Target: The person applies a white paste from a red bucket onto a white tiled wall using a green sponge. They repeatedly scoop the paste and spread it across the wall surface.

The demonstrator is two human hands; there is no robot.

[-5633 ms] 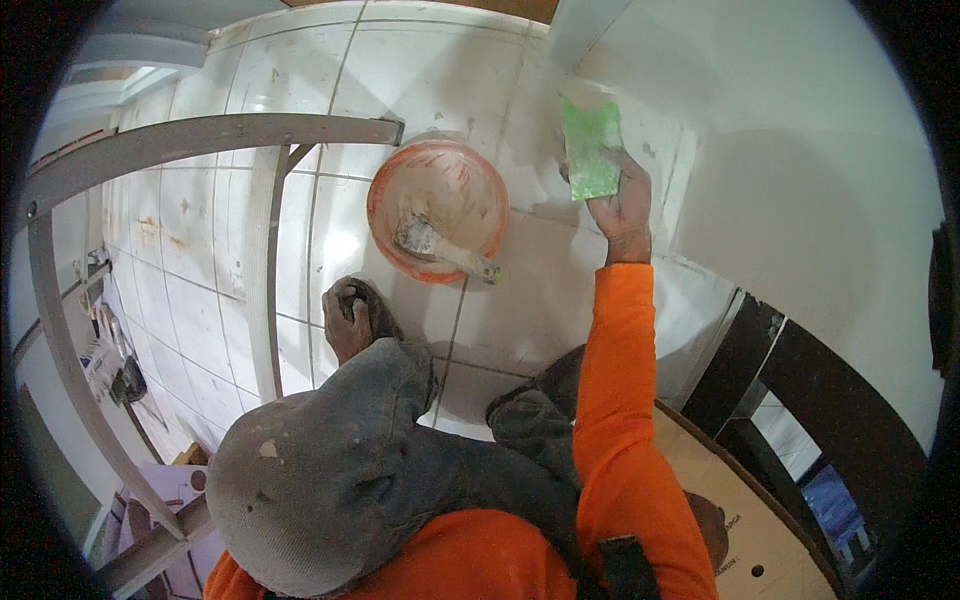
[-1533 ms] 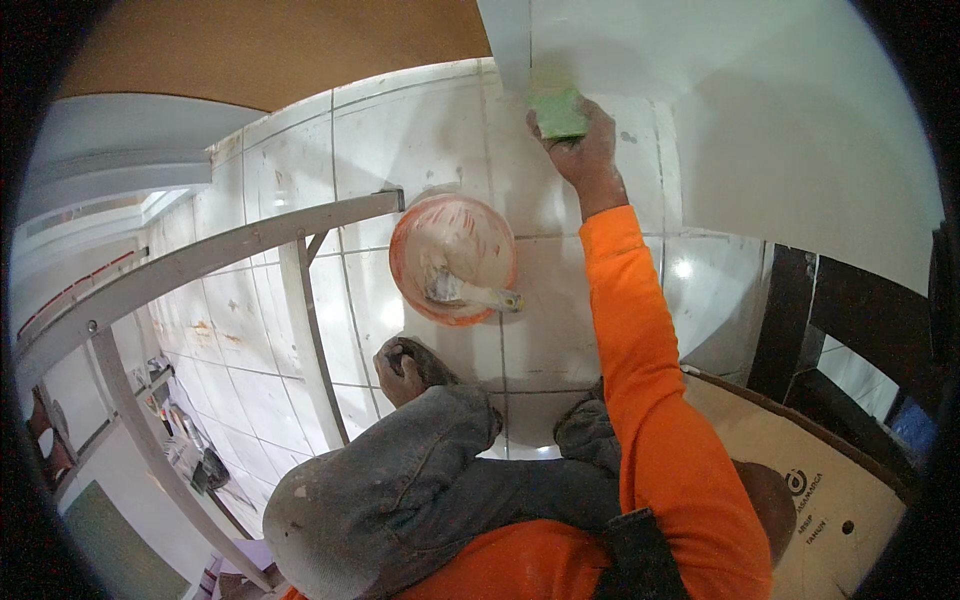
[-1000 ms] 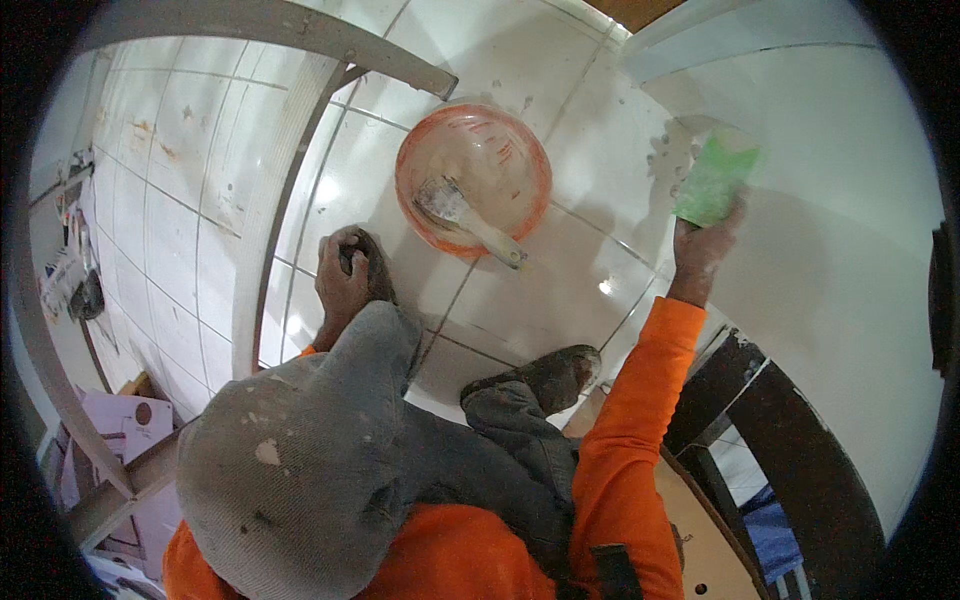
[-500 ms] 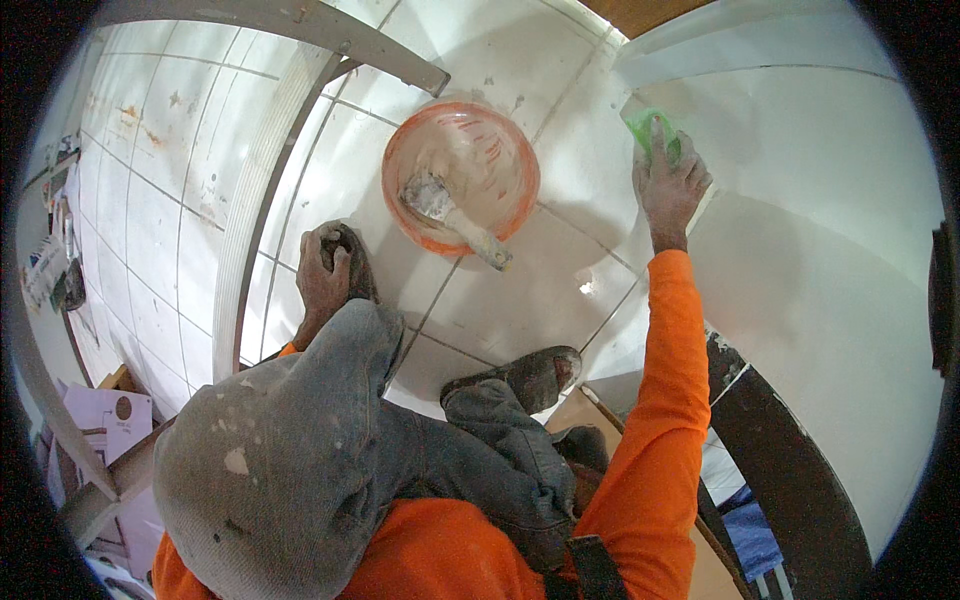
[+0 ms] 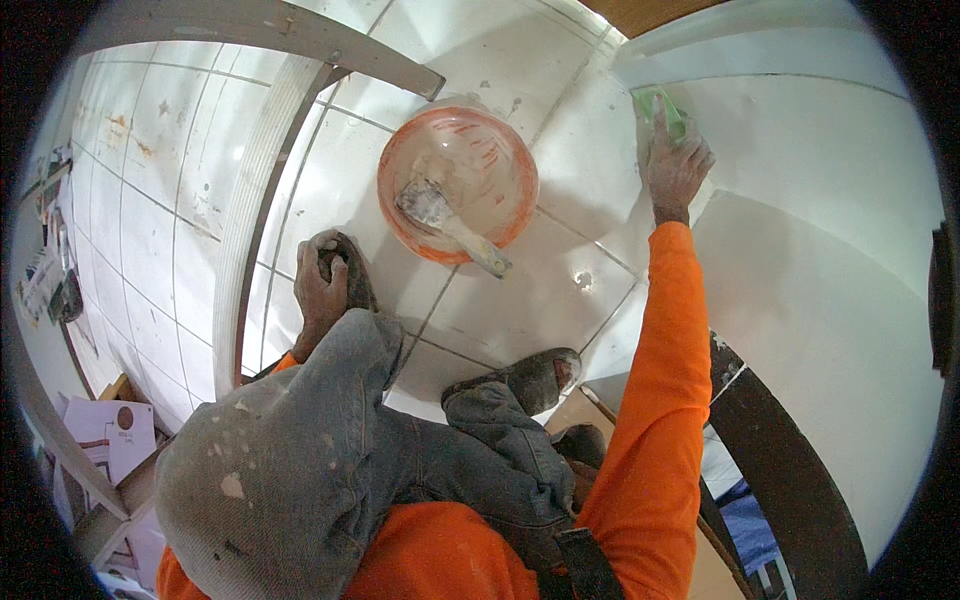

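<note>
My right hand point(image 5: 676, 170) is stretched out to the low white wall point(image 5: 800, 130) on the right. Its fingers press a thin light-green piece point(image 5: 672, 110), which looks like a plastic putty spreader, flat to the surface near the corner. Down at the left, my left hand point(image 5: 320, 295) curls over the dark sandal point(image 5: 352, 265) on my left foot, by the bent knee. Between the hands, on the tiles, stands an orange-rimmed round bowl point(image 5: 515, 160) smeared with pale putty. A putty-caked scraper point(image 5: 455, 230) lies in it, its handle over the near rim.
A metal ladder-like frame point(image 5: 255, 190) stands at the left, one bar reaching across above the bowl. My right foot's sandal point(image 5: 535, 380) rests on the tiled floor point(image 5: 500, 310). A dark curved edge point(image 5: 785, 440) lies right of my forearm. Printed sheets point(image 5: 110, 430) lie lower left.
My right hand has slid slightly up and right along the wall, and the green spreader now lies flatter. My left hand stays on the sandal. The view has shifted a little.
</note>
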